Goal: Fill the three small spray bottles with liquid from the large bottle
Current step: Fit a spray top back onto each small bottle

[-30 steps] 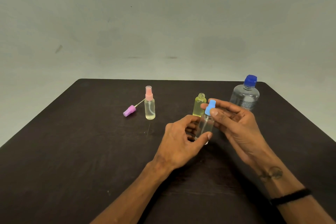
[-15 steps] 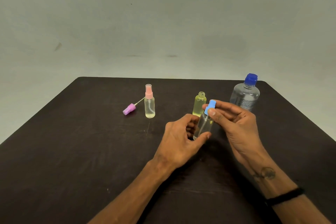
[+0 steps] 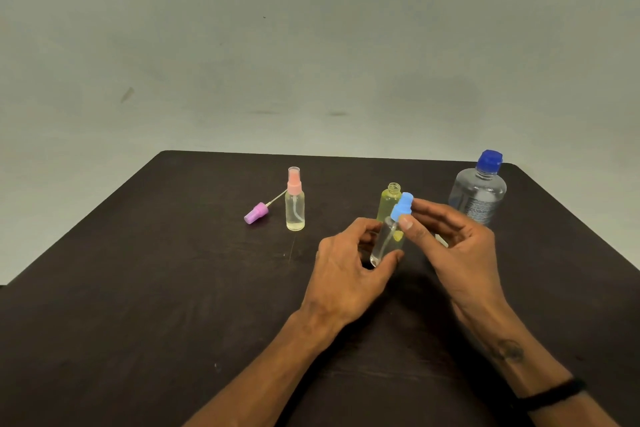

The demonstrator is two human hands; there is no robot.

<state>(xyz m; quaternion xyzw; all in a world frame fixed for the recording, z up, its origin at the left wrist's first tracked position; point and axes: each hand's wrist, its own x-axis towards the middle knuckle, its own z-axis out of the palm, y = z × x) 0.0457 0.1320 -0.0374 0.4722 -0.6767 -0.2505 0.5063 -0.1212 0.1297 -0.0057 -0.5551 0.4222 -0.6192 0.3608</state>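
While left hand [image 3: 346,263] grips clear bottle [image 3: 386,243], hiding base, right hand [image 3: 450,239] pinches blue sprayer [image 3: 401,206].

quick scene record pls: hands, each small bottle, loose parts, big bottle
left hand: holds clear bottle low on its body, tilted
right hand: pinches blue sprayer atop clear bottle
yellow bottle: upright, neck open, behind clear bottle
pink bottle: upright, sprayer on
purple sprayer: loose on table, left of pink bottle
large bottle: far right, blue cap on
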